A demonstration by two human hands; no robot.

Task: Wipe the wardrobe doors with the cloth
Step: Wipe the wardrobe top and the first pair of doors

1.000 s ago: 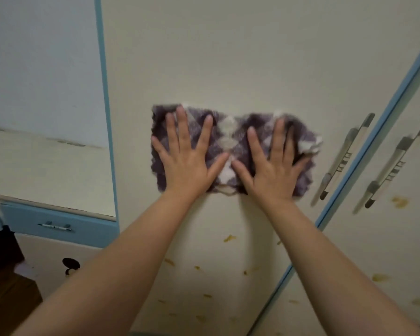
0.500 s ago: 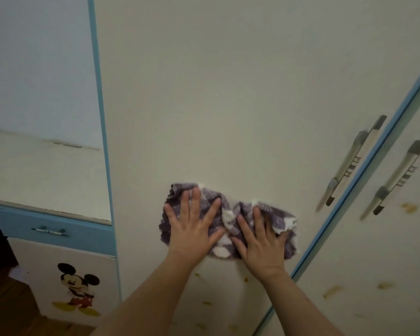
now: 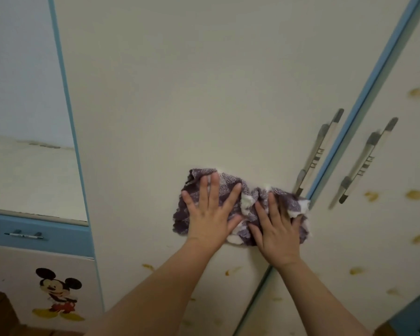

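- Cream wardrobe doors filled most of the view, smooth and flat, each framed by a narrow blue edge strip that ran as a slanted line between the left door and the right door.
- To the far left stood a pale wall above a blue drawer and a lower cream panel carrying a cartoon mouse sticker.
- Much bare door surface lay open above and to the left of the cloth; to its right there was little room before the blue strip.
- A purple and white cloth, nubbly and bunched into folds, lay pressed against the left door low down, with its long axis running left to right and its right end reaching the blue strip, just below the left handle.
- The left hand lay flat on the left half of the cloth, fingers spread and pointing up, gripping nothing.
- The right hand lay flat on the right half in the same way, its fingertips partly sunk in the folds.
- Two long grey bar handles, the left handle and the right handle, flanked the blue strip, both tilted and blurred.
- Small yellow-brown smears dotted the right door and the lower part of the left door.
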